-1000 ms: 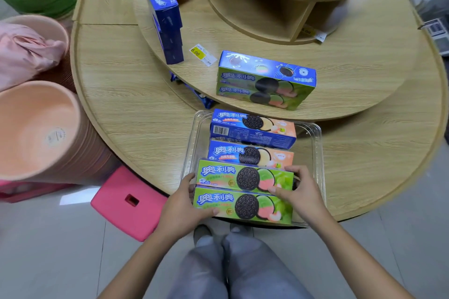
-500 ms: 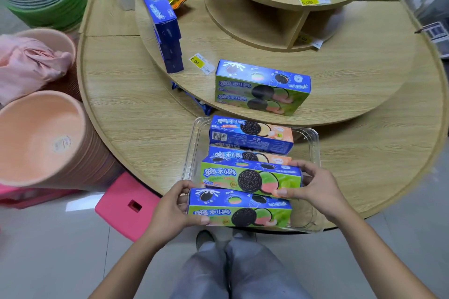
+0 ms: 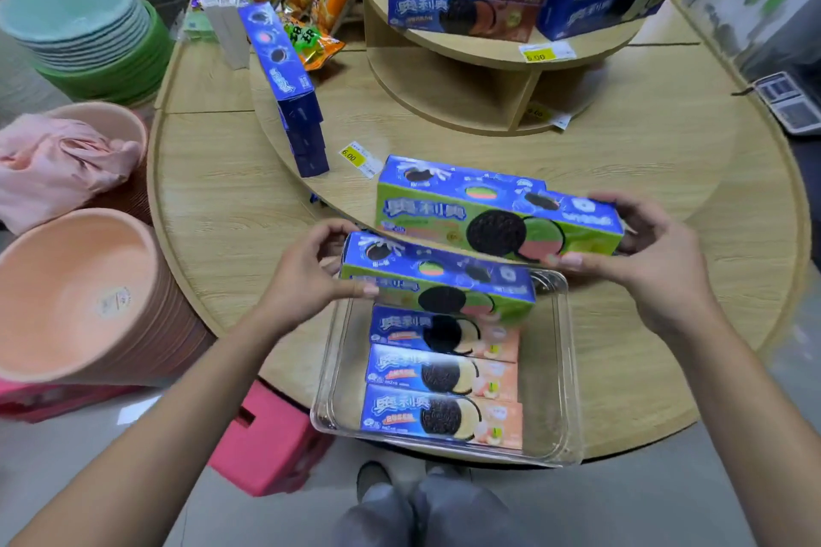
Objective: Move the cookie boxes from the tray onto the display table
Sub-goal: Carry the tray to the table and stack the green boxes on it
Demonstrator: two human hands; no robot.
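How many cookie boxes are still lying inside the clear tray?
3 peach-coloured boxes lie in the clear tray: far, middle, near. The green box in the left hand may hide more.

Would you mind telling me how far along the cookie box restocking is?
Done: at least one green box seems to sit on the middle tier under the right-hand box. In hand: left hand and right hand each hold a green box. Left: three peach boxes in the tray.

glossy printed card on the cookie boxes (image 3: 497,220) i hold; clear, smooth plastic tray (image 3: 562,369); matt wood-grain display table (image 3: 231,209), probably laminate; soft pink cloth (image 3: 57,164).
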